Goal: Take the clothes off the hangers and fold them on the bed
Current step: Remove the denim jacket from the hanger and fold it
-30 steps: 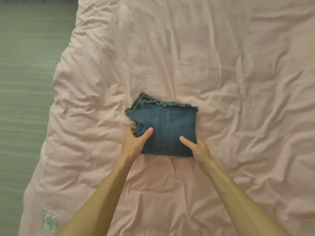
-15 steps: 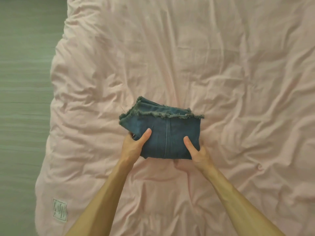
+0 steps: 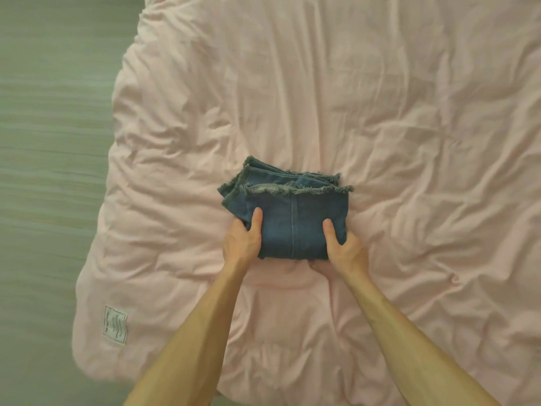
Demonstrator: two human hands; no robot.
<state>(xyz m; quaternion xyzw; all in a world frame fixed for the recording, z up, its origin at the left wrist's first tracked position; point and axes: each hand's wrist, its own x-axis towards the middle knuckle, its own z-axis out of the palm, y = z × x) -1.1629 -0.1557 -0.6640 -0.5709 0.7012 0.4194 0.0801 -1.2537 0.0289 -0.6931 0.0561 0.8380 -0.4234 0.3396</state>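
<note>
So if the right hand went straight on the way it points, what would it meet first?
The right hand grips the denim, so that comes first; beyond lies only duvet, as far as shown.

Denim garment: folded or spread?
Folded: the denim garment is a compact block, frayed edges stacked at its far side, left hand and right hand gripping it.

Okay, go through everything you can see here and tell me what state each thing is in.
Denim garment: folded into a compact stack, frayed edges pointing away.
Left hand: grips the garment's left side, thumb on top.
Right hand: grips its right side, thumb on top.
Pink duvet: spread out, wrinkled.
Label: flat at the duvet's near left corner.
</note>
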